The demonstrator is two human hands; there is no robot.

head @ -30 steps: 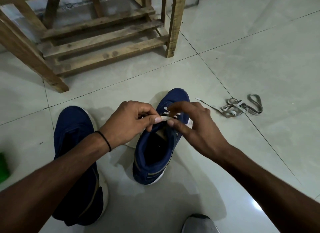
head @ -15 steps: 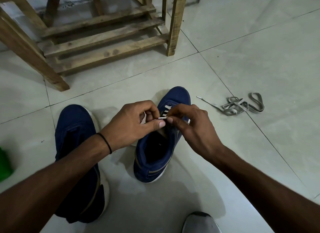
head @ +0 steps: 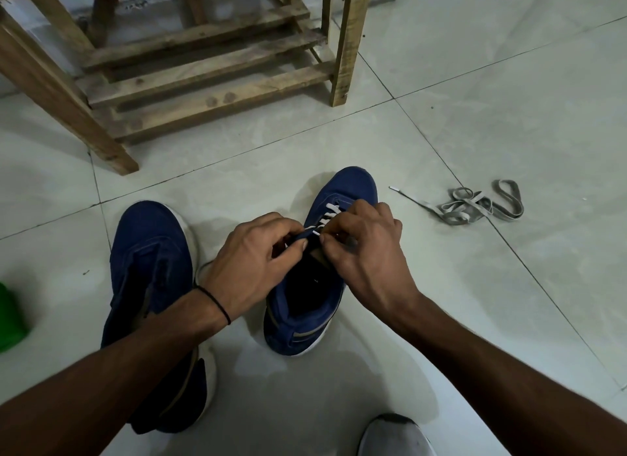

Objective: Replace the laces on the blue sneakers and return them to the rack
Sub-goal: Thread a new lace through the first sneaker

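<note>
I see pale floor tiles [head: 475, 82] and the wooden rack [head: 210, 68] at 11 o'clock. My left hand [head: 251, 265] and right hand [head: 366, 252] pinch the white lace [head: 330, 214] closed over the blue sneaker [head: 315, 286]; its mate [head: 152, 272] sits at 9, the gray lace [head: 475, 204] at 3.

Both hands, left [head: 252, 262] and right [head: 364, 255], pinch a white lace [head: 327, 218] over the right sneaker [head: 305, 306]; left sneaker [head: 152, 252] unlaced; grey lace [head: 475, 206] on floor [head: 509, 82]; rack [head: 203, 72] beyond.
</note>
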